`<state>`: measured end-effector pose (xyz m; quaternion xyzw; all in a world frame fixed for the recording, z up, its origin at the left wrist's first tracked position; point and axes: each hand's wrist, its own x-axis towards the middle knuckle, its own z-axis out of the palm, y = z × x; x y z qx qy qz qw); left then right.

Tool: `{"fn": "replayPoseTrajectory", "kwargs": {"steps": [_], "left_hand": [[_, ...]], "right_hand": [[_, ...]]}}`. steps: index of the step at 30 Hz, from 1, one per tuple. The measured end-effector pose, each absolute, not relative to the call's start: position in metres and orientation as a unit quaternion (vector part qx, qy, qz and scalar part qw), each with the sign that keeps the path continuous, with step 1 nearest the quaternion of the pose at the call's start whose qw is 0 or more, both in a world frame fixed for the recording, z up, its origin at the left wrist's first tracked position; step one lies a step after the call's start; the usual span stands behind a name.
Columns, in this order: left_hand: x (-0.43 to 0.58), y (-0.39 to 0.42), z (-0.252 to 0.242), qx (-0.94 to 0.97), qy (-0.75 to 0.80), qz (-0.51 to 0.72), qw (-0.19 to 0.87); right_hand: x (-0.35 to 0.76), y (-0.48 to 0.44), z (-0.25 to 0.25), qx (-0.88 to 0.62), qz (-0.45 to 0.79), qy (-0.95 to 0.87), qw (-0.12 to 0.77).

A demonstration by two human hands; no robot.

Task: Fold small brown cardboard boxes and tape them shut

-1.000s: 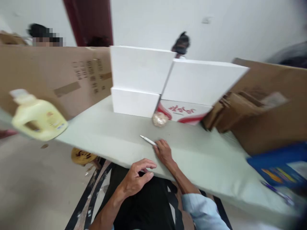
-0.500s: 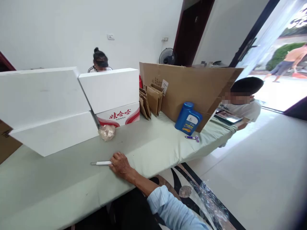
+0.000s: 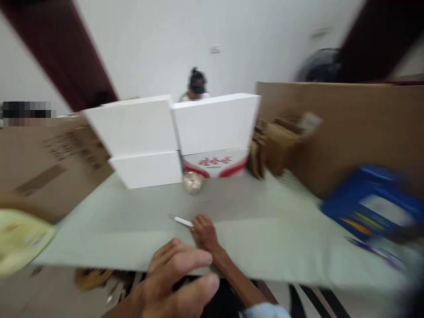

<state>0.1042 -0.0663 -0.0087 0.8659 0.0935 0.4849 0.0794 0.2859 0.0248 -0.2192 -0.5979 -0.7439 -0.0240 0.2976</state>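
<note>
My right hand rests on the cloth-covered table, its fingers closed round the end of a slim white-handled tool. The tool points left and has a thin, pale tip whose kind I cannot make out. Close to the camera, in front of the table edge, my left hand is raised with its fingers apart and nothing in it. A crumpled ball of clear wrap or tape lies beyond my right hand, against a white and red carton.
White boxes stand stacked at the back. Folded brown cardboard leans beside a large cardboard sheet. To the right are a blue jug and a purple pen-like item. A yellow rounded object is at far left. A person sits behind.
The view has swung left, so things sit further right. My left hand has come into view at the bottom. My right hand still holds the white-handled tool on the table.
</note>
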Motion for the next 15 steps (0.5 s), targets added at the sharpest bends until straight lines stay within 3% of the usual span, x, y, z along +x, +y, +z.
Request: {"fn": "replayPoseTrajectory", "kwargs": {"steps": [7, 11, 15], "left_hand": [[0.027, 0.01, -0.03, 0.813, 0.308, 0.491, -0.044], [-0.047, 0.044, -0.069, 0.765, 0.448, 0.462, -0.02], [-0.113, 0.09, -0.098, 0.723, 0.614, 0.318, 0.017]], "right_hand": [[0.271, 0.087, -0.225, -0.452, -0.015, -0.816, 0.36], [0.226, 0.112, -0.213, -0.397, -0.004, -0.855, 0.334], [0.184, 0.139, -0.202, -0.346, -0.001, -0.885, 0.312]]}}
